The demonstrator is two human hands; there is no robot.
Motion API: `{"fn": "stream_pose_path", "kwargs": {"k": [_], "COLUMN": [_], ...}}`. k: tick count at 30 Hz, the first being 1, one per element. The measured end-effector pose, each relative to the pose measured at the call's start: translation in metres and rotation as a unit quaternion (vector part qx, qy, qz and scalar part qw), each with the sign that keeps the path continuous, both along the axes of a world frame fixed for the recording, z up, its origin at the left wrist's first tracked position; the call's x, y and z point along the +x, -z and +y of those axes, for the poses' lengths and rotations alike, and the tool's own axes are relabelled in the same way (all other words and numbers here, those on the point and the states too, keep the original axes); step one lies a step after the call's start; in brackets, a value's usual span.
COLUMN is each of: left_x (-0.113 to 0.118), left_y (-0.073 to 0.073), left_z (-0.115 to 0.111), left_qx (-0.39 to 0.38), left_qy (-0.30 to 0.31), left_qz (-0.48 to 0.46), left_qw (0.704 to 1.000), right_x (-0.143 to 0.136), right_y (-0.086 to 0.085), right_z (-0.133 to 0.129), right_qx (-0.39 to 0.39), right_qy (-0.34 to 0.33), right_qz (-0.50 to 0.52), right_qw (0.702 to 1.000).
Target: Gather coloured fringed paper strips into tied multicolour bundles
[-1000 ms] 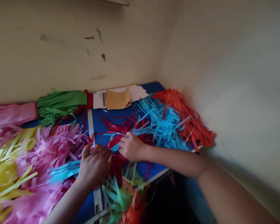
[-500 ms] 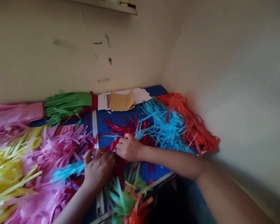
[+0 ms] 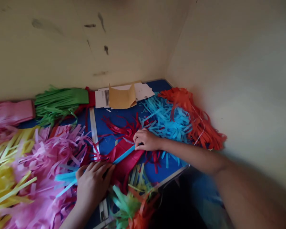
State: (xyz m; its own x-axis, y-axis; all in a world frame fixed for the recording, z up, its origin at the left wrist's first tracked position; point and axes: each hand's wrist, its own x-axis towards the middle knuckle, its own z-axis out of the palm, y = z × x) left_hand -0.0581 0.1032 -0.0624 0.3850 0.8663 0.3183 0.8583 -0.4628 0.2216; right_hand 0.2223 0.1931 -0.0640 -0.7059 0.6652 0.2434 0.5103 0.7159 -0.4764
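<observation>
A narrow blue tissue paper roll (image 3: pixel 125 154) is stretched between my two hands, its fringed strips trailing out past the left hand. My left hand (image 3: pixel 94 179) is closed on its left part, fingers curled over it. At the other end, my right hand (image 3: pixel 146 140) pinches the roll between thumb and fingers. Beneath lies a dark red fringed tissue sheet (image 3: pixel 126 167), its solid middle showing and its cut strips spreading out behind and in front.
Pink fringes (image 3: pixel 54 156) and yellow fringes (image 3: pixel 7 178) heap at left; a green bundle (image 3: pixel 64 98) lies behind. Cards with a folded brown paper (image 3: pixel 122 98) rest near the wall. Light-blue fringes (image 3: pixel 168 122) and orange fringes (image 3: pixel 205 130) lie right. A green-orange tassel (image 3: pixel 131 206) hangs at the front edge.
My hands have drawn apart, the right one moving right and the left one left and down. The blue roll and the red sheet's middle now show between them. The view has tilted down.
</observation>
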Motion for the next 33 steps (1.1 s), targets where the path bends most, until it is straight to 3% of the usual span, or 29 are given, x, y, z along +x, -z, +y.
{"fn": "stream_pose_path", "kwargs": {"k": [4,9,12,15,18,20,23,29,33], "left_x": [0.007,0.012,0.016,0.022,0.026,0.028,0.031,0.040,0.044], "left_y": [-0.005,-0.012,-0.017,-0.024,-0.033,-0.038,-0.041,-0.036,-0.036], "left_z": [0.005,0.013,0.013,0.010,0.009,0.011,0.018,0.025,0.026], "left_qx": [-0.030,-0.075,-0.070,-0.025,-0.022,-0.029,-0.025,0.015,0.033], "left_qy": [-0.034,-0.043,-0.050,-0.009,0.050,0.064,0.071,0.066,0.066], "left_qz": [0.011,0.060,0.107,0.136,0.149,0.149,0.141,0.108,0.122], "left_qw": [0.999,0.994,0.990,0.990,0.987,0.986,0.987,0.992,0.990], "right_x": [-0.004,-0.016,-0.021,-0.022,-0.021,-0.022,-0.027,-0.035,-0.042], "right_y": [-0.006,-0.017,-0.023,-0.025,-0.022,-0.019,-0.015,-0.023,-0.031], "right_z": [0.002,0.004,-0.002,-0.010,-0.014,-0.013,-0.011,-0.008,-0.007], "right_qx": [-0.035,-0.055,-0.027,0.059,0.174,0.235,0.292,0.300,0.285], "right_qy": [0.033,0.062,0.087,0.113,0.029,-0.052,-0.101,-0.099,-0.145], "right_qz": [-0.027,-0.134,-0.179,-0.172,-0.132,-0.119,-0.143,-0.193,-0.224], "right_qw": [0.998,0.987,0.980,0.977,0.975,0.963,0.940,0.929,0.921]}}
